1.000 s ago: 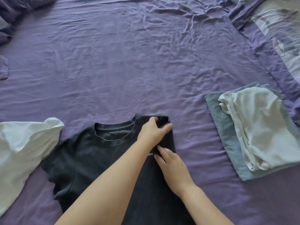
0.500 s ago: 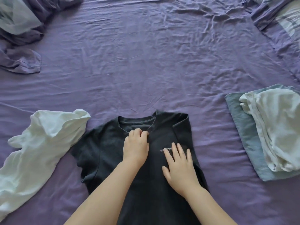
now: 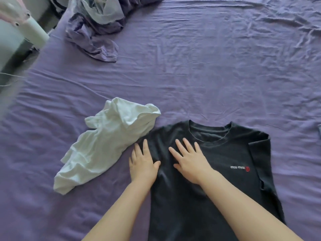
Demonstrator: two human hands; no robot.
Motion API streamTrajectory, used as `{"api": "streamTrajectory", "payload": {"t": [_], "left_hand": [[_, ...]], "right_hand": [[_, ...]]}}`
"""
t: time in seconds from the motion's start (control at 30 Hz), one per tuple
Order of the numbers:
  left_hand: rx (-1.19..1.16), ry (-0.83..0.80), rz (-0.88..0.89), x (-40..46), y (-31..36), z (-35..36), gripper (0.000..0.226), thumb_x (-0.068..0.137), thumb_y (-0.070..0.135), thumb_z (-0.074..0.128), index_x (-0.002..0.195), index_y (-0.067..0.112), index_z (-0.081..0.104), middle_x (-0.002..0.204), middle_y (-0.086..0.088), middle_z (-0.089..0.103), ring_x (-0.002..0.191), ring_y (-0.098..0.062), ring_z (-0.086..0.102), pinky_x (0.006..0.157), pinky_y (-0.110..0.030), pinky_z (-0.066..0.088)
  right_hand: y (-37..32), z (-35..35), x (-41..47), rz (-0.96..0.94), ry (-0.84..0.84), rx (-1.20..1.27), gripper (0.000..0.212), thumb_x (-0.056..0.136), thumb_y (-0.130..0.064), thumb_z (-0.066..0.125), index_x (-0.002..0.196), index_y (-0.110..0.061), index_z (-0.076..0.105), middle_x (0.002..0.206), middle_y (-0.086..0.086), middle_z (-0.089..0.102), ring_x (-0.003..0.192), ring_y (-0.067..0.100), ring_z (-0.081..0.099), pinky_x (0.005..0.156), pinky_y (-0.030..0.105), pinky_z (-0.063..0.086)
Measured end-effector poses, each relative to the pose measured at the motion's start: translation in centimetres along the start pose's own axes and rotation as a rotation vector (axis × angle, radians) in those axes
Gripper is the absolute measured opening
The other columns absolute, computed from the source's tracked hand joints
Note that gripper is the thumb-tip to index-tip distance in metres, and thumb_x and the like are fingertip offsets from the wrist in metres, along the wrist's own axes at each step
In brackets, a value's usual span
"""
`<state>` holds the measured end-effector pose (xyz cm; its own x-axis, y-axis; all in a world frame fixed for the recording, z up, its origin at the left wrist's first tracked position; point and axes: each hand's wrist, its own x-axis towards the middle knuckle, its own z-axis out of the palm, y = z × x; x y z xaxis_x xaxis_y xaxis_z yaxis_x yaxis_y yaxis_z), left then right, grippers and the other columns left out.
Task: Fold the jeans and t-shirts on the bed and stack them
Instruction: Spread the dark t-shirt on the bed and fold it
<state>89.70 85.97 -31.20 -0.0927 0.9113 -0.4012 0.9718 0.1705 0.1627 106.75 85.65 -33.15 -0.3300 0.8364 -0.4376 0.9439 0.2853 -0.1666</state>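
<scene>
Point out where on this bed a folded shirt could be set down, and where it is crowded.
Free: the wide purple sheet beyond the black t-shirt, and the strip right of it. Crowded: near left, where the white t-shirt touches the black one beside the left hand and right hand; far left, the bunched purple bedding.

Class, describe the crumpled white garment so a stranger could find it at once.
On the purple bed sheet, look beside the flat dark grey t-shirt. The crumpled white t-shirt lies at its left edge, the only white, unfolded heap there.
</scene>
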Motion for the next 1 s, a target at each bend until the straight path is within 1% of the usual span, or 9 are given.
{"api": "streamTrajectory", "payload": {"t": [0.33, 0.5, 0.57, 0.63, 0.73, 0.83, 0.9, 0.97, 1.0], "left_hand": [[-0.334, 0.051, 0.062, 2.1, 0.4, 0.2, 0.095, 0.084, 0.022, 0.066, 0.150, 0.026, -0.002, 0.135, -0.008, 0.034, 0.123, -0.024, 0.037, 0.103, -0.029, 0.031], [-0.743, -0.068, -0.154, 2.1, 0.2, -0.3, 0.104, 0.079, 0.016, 0.071, 0.150, 0.019, -0.005, 0.147, -0.015, 0.030, 0.131, -0.026, 0.037, 0.096, -0.023, 0.032], [-0.625, -0.050, -0.142, 1.5, 0.7, -0.5, 0.097, 0.081, 0.022, 0.069, 0.150, 0.016, 0.001, 0.143, -0.011, 0.043, 0.128, -0.027, 0.043, 0.099, -0.031, 0.038], [-0.425, 0.028, 0.038, 0.2, 1.5, -0.8, 0.090, 0.083, 0.025, 0.064, 0.149, 0.021, 0.003, 0.137, -0.004, 0.047, 0.122, -0.025, 0.047, 0.097, -0.037, 0.042], [-0.276, 0.067, 0.393, -1.7, 2.9, -0.3, 0.084, 0.087, 0.028, 0.053, 0.149, 0.033, -0.003, 0.147, 0.006, 0.027, 0.115, -0.019, 0.041, 0.084, -0.034, 0.048], [-0.164, 0.034, 0.522, -2.2, 3.4, 0.8, 0.079, 0.090, 0.020, 0.042, 0.148, 0.034, -0.010, 0.158, 0.008, -0.001, 0.116, -0.016, 0.038, 0.080, -0.030, 0.050], [-0.039, 0.055, 0.552, -1.6, 3.2, 1.9, 0.079, 0.089, 0.008, 0.038, 0.149, 0.025, -0.011, 0.159, 0.003, -0.008, 0.129, -0.019, 0.031, 0.098, -0.030, 0.040], [0.148, 0.067, 0.616, -0.8, 3.0, 2.6, 0.071, 0.095, 0.014, 0.033, 0.149, 0.020, -0.013, 0.158, 0.000, -0.015, 0.145, -0.024, 0.001, 0.117, -0.039, 0.008], [0.217, 0.061, 0.642, -0.3, 2.9, 2.9, 0.066, 0.099, 0.024, 0.028, 0.147, 0.019, -0.017, 0.157, -0.001, -0.020, 0.145, -0.024, -0.016, 0.116, -0.043, -0.008]], "right_hand": [[-0.9, -0.8, 3.0, 0.047, 0.022, -0.011, 0.060, 0.098, -0.043, 0.031, 0.148, -0.032, 0.000, 0.159, 0.002, -0.004, 0.144, 0.028, -0.011, 0.114, 0.054, 0.001], [-0.7, -1.3, 2.3, 0.084, 0.057, 0.081, 0.057, 0.099, -0.033, 0.035, 0.149, -0.027, 0.008, 0.159, 0.000, 0.003, 0.146, 0.022, -0.002, 0.116, 0.046, 0.006], [-0.3, -1.9, 2.1, 0.093, 0.094, 0.128, 0.056, 0.099, -0.028, 0.036, 0.149, -0.025, 0.011, 0.158, -0.001, 0.007, 0.146, 0.020, 0.002, 0.117, 0.043, 0.009], [0.4, -2.7, 1.6, 0.106, 0.146, 0.144, 0.054, 0.099, -0.024, 0.035, 0.149, -0.024, 0.013, 0.158, 0.000, 0.010, 0.145, 0.020, 0.005, 0.117, 0.041, 0.013], [1.9, -3.7, 0.6, 0.138, 0.210, 0.128, 0.053, 0.099, -0.020, 0.035, 0.148, -0.023, 0.016, 0.157, 0.001, 0.013, 0.145, 0.018, 0.008, 0.116, 0.037, 0.016], [3.3, -3.6, -0.8, 0.157, 0.207, 0.078, 0.053, 0.099, -0.019, 0.035, 0.148, -0.022, 0.018, 0.157, 0.002, 0.015, 0.145, 0.019, 0.009, 0.116, 0.036, 0.017], [3.9, -2.7, -2.0, 0.156, 0.172, 0.035, 0.052, 0.099, -0.022, 0.034, 0.148, -0.022, 0.017, 0.157, 0.004, 0.015, 0.145, 0.020, 0.009, 0.117, 0.037, 0.017], [4.1, -1.3, -3.5, 0.166, 0.117, 0.011, 0.052, 0.100, -0.030, 0.033, 0.149, -0.024, 0.015, 0.158, 0.003, 0.012, 0.145, 0.022, 0.006, 0.117, 0.040, 0.014], [4.2, -0.4, -4.3, 0.176, 0.102, 0.001, 0.053, 0.099, -0.036, 0.033, 0.148, -0.026, 0.016, 0.158, 0.004, 0.011, 0.146, 0.024, 0.004, 0.117, 0.042, 0.012]]}}
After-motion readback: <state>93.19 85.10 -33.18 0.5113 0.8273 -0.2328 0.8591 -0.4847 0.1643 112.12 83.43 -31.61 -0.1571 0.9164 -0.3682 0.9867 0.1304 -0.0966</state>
